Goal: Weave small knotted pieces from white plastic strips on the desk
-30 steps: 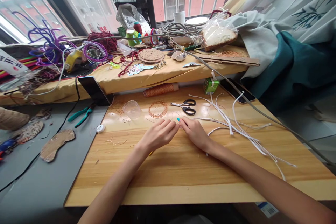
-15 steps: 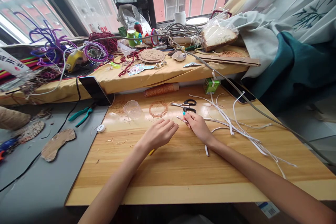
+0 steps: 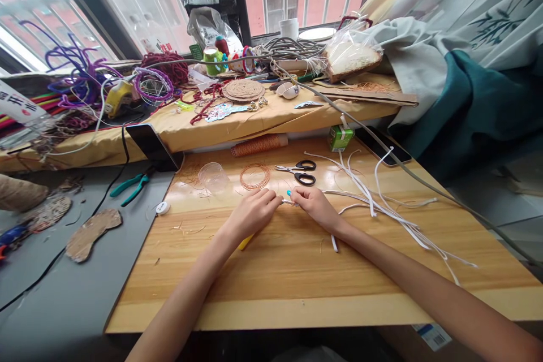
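Note:
Over the middle of the wooden board, my right hand (image 3: 313,207) pinches a short white cord (image 3: 289,202), its thumb and fingertips pressed together. My left hand (image 3: 257,212) is closed at the cord's other end, its fingertips hidden behind the knuckles. The cord spans the small gap between the two hands. A yellow stick-like thing (image 3: 245,242) pokes out beneath my left palm; whether it is held or lying there is hidden. Just beyond my hands lie black-handled scissors (image 3: 304,172) and a coil of copper wire (image 3: 254,176). Several loose white cords (image 3: 394,215) spread out to the right.
A clear plastic cup (image 3: 213,177), an orange thread spool (image 3: 259,145) and a green carton (image 3: 340,137) stand along the board's back. Teal pliers (image 3: 130,188) and a cardboard piece (image 3: 93,233) lie left. A grey cable (image 3: 382,150) crosses the right side. The shelf (image 3: 190,130) holds craft clutter.
My left hand has closed in on the cord's end, and my right hand has shifted slightly left and down. The gap between them is smaller, and the scissors' lower handle is now uncovered.

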A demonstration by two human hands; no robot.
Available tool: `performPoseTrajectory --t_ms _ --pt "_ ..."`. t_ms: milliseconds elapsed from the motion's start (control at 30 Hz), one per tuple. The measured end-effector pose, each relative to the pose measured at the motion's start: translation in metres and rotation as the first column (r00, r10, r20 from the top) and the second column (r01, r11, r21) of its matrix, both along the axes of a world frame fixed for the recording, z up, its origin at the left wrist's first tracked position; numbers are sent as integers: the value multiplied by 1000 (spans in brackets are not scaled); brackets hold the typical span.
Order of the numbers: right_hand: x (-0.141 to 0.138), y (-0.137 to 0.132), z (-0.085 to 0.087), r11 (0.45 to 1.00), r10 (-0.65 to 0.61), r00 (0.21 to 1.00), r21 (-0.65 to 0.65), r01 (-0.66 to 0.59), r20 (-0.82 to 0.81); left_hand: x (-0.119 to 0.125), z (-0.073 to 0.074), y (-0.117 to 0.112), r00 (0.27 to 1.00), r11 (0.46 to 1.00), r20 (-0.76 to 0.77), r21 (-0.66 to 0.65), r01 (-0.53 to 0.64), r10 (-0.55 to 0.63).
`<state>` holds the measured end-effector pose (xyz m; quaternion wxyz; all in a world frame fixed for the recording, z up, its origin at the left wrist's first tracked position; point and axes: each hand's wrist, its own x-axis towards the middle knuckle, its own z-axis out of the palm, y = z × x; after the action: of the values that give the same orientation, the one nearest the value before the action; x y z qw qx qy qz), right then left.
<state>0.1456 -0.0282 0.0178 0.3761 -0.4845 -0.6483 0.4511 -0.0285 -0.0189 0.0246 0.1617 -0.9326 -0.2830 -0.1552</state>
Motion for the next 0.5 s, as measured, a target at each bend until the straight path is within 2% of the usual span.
performPoseTrajectory --t_ms 133,267,500 --pt "-1 -3 0 999 39 999 29 -39 28 -1 6 -1 1000 998 19 57 -19 18" --pt "-3 -6 2 992 84 988 78 -95 132 -2 11 -3 999 997 35 76 -8 5" --pt "-6 -10 -2 978 16 959 194 -73 284 -1 14 -7 998 992 29 116 48 -51"
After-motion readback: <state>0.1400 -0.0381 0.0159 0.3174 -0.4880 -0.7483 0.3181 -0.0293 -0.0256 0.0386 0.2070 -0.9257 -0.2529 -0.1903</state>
